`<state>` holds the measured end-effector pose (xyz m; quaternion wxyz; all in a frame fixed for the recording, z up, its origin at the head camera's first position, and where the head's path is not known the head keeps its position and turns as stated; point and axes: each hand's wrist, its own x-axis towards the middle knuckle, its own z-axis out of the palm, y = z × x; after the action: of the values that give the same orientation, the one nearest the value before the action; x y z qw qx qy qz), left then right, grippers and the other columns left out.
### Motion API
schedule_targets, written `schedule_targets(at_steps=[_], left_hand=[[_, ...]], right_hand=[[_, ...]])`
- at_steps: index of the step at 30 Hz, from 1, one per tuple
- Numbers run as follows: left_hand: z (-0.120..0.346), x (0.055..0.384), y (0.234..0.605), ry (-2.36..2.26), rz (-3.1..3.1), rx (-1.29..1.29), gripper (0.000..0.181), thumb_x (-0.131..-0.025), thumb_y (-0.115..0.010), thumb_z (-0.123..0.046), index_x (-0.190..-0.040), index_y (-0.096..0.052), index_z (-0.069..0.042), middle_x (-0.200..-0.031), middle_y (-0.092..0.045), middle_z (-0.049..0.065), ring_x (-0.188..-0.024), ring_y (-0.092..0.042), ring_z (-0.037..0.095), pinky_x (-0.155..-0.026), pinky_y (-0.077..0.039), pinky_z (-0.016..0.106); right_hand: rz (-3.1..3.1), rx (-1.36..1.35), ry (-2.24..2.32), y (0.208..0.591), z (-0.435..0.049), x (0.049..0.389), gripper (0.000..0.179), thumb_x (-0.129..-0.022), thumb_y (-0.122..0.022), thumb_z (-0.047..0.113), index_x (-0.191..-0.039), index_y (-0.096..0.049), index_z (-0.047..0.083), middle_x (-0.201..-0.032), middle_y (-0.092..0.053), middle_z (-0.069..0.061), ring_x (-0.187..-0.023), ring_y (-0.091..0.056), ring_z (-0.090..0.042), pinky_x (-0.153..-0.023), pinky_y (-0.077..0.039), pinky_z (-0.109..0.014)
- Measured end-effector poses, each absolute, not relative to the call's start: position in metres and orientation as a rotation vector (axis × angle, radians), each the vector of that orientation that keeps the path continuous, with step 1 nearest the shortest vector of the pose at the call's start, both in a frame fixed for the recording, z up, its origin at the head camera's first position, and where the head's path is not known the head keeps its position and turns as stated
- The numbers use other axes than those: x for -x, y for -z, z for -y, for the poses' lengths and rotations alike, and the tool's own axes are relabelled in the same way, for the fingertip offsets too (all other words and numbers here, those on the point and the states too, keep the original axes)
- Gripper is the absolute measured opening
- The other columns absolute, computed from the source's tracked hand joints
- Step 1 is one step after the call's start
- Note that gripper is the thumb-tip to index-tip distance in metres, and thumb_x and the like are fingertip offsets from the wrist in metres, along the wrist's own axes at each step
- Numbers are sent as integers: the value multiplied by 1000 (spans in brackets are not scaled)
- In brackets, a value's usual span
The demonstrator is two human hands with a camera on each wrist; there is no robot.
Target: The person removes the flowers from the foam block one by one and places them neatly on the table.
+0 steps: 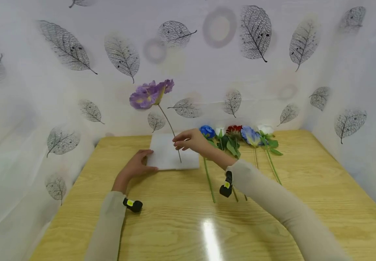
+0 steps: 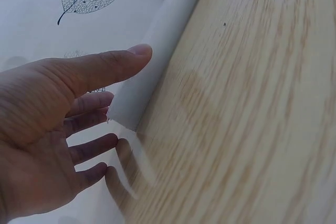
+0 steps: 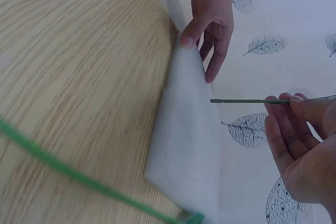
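Note:
A purple artificial flower (image 1: pixel 147 95) stands tilted in the air, its bloom up and to the left. My right hand (image 1: pixel 192 140) pinches its thin stem (image 3: pixel 244 101) between thumb and fingertips. The stem's bare lower end points down over a flat white slab (image 1: pixel 163 154) on the table. At the slab's left end is my left hand (image 1: pixel 137 165), its thumb laid along the near edge and the other fingers spread at the end and far side. In the left wrist view those fingers (image 2: pixel 94 150) look relaxed, with the thumb straight against the slab (image 2: pixel 157 56).
Several artificial flowers lie right of the slab on the wooden table (image 1: pixel 162 224): a blue rose (image 1: pixel 207 131), a red flower (image 1: pixel 234 130), a pale blue flower (image 1: pixel 250 136) and a white one (image 1: pixel 265 129), among others. A leaf-print curtain (image 1: pixel 191 79) hangs behind and at both sides.

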<state>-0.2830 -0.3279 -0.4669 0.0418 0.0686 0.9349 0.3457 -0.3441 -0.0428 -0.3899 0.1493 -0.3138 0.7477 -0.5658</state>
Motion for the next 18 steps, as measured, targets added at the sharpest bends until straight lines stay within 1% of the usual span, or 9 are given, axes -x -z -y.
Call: schedule_targets(at_steps=[4,7,10,14,17,18], left_hand=[[328,284,467,-1057,-2835,-195,89,-84,-85,-38,-154,-42,-4,-162,-30,24,-150,-28,47,-125,-23,59],[330,284,467,-1066,-2821,-190,91,-84,-85,-38,-155,-40,-5,-163,-29,24,-151,-24,48,-125,-20,61],[330,283,466,-1085,-2806,-183,92,-84,-84,-38,-156,-38,-5,-163,-28,25,-152,-22,48,-124,-19,62],[329,282,466,-1108,-2790,-162,92,-84,-85,-37,-157,-37,-5,-164,-26,24,-152,-21,48,-125,-18,62],[328,282,466,-1110,-2784,-153,91,-84,-84,-35,-157,-37,-6,-164,-26,22,-153,-21,47,-125,-18,61],[327,282,466,-1103,-2786,-163,91,-85,-84,-35,-157,-37,-6,-164,-27,23,-152,-22,47,-125,-18,62]], right_hand=[[-2175,904,1597,387,17,341,23,-99,-67,8,-119,-73,-2,-113,-75,-21,-95,-76,-26,-86,-63,-43],[-2180,888,1589,387,0,340,23,-99,-66,9,-119,-73,-1,-112,-75,-23,-94,-77,-23,-84,-63,-43],[-2173,854,1600,389,-18,341,24,-99,-66,9,-120,-72,-2,-112,-74,-24,-95,-77,-24,-87,-62,-48],[-2185,835,1597,392,-44,343,25,-98,-68,10,-120,-72,-2,-111,-74,-26,-102,-74,-37,-96,-56,-59],[-2228,825,1574,394,-62,344,26,-97,-70,11,-119,-73,-2,-109,-75,-26,-104,-71,-44,-96,-55,-62],[-2253,819,1563,396,-68,345,25,-97,-70,12,-119,-73,-1,-107,-76,-24,-102,-72,-43,-94,-56,-61]])
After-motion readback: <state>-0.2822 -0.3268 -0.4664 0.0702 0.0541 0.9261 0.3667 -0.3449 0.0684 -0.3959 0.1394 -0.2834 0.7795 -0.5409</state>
